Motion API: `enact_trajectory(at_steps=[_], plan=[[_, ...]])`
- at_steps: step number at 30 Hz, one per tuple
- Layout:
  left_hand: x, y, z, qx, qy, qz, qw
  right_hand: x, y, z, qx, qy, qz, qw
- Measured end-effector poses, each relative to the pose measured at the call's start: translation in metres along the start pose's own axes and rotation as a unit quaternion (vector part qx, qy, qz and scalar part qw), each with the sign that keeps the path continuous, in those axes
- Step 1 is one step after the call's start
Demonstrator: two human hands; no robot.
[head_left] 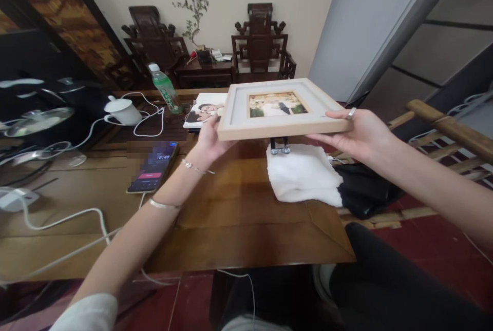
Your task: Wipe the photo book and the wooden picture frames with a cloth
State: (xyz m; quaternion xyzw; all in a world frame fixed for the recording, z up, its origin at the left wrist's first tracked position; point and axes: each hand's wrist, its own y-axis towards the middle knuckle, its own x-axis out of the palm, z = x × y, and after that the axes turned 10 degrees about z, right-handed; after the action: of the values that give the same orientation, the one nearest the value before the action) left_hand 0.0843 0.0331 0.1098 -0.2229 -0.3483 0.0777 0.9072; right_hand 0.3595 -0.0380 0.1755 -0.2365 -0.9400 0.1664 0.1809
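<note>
A picture frame [239, 110] with a pale wooden border, a white mat and a small outdoor photo is held up above the table, tilted toward me. My left hand [210, 141] grips its near left corner, some fingers hidden beneath it. On the right edge, my right hand [358, 131] clasps the frame with the thumb on top and fingers underneath. Below the frame lies a white cloth [304, 177], with a small dark clip-like object [280, 146] at its far edge. Left of the frame, a photo book or print [206, 102] showing people is partly covered.
A lit phone [154, 169] rests on the wooden table [231, 223], left of my forearm. Behind it stand a green-labelled bottle [165, 90] and a white lidded cup [123, 112]. White cables [88, 213] run across the left side. A black bag-like item [365, 187] hangs at the right edge.
</note>
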Motion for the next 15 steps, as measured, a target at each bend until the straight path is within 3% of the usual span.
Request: enact_trajectory(at_steps=[4, 6, 10, 15], plan=[[-0.001, 0.019, -0.031, -0.097, 0.02, 0.022, 0.995, 0.0, 0.012, -0.015, -0.033, 0.046, 0.036, 0.998], [0.003, 0.031, -0.045, -0.123, 0.018, 0.065, 0.99, -0.001, 0.021, -0.021, -0.042, 0.059, 0.042, 0.996], [0.028, 0.052, -0.059, -0.087, 0.002, 0.099, 0.991, -0.001, 0.037, -0.028, -0.067, 0.067, 0.065, 0.993], [0.058, 0.072, -0.06, -0.082, -0.012, 0.102, 0.991, -0.014, 0.052, -0.031, -0.092, 0.018, 0.069, 0.993]])
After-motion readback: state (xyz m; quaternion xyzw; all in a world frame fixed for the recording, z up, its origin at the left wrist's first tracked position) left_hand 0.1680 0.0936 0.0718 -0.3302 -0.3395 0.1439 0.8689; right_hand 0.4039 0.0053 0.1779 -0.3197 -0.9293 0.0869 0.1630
